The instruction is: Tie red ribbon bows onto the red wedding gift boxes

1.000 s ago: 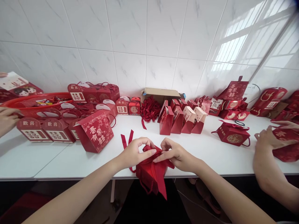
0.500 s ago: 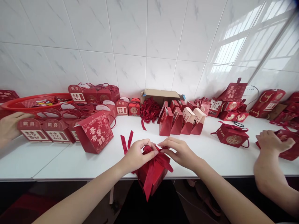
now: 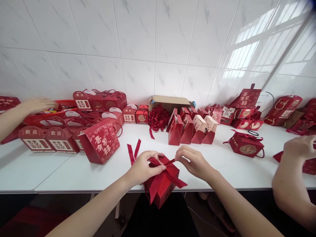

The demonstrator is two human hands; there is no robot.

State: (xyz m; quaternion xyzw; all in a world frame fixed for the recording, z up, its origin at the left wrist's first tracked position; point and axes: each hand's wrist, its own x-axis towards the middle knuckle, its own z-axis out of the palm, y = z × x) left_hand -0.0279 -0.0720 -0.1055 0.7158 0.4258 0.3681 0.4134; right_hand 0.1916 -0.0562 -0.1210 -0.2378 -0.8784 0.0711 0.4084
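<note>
A small red gift box [image 3: 161, 187] sits at the white table's near edge, overhanging it slightly. A red ribbon [image 3: 165, 173] is wrapped over its top, with tails hanging down the front. My left hand [image 3: 144, 167] is closed, pinching the ribbon's left loop on top of the box. My right hand [image 3: 192, 162] is closed too, pinching the ribbon's right end and holding it taut away from the box. A loose red ribbon piece [image 3: 132, 151] lies on the table just left of my left hand.
Several red gift boxes [image 3: 100, 141] stand at left, folded red bags [image 3: 191, 127] in the middle, a cardboard box [image 3: 170, 100] with a ribbon heap [image 3: 158, 118] behind. Another person's hand [image 3: 37, 104] reaches into a red basket [image 3: 34, 120] at left; another person's hand [image 3: 300, 148] works at right.
My hands have drawn apart, pulling the ribbon tight on the box. The person at left lifted a hand from the table into the basket. The hand at right rose.
</note>
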